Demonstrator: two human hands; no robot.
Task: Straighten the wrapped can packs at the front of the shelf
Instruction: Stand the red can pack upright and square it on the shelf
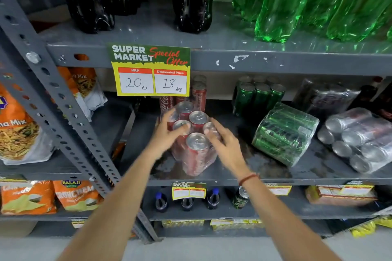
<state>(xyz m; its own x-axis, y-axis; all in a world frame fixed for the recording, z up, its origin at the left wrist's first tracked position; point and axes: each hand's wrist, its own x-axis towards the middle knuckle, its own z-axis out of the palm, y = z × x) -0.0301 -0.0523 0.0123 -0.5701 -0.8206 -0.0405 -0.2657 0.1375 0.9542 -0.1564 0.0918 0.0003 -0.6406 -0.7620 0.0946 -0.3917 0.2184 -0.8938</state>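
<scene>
A wrapped pack of red cans (196, 150) stands upright near the front of the middle grey shelf (265, 174). My left hand (167, 133) presses on its left side and top, fingers curled over the can tops. My right hand (222, 140) grips its right side. To the right, a wrapped pack of green cans (286, 133) lies tipped on its side, turned at an angle. Further right, a wrapped pack of silver-topped dark cans (358, 140) also lies on its side, can tops facing me.
Loose red cans (198, 91), a standing green pack (258, 95) and a dark pack (326, 95) sit behind. A price sign (150, 70) hangs from the shelf above, which holds dark and green bottles. A slanted steel upright (53, 91) and snack bags are left.
</scene>
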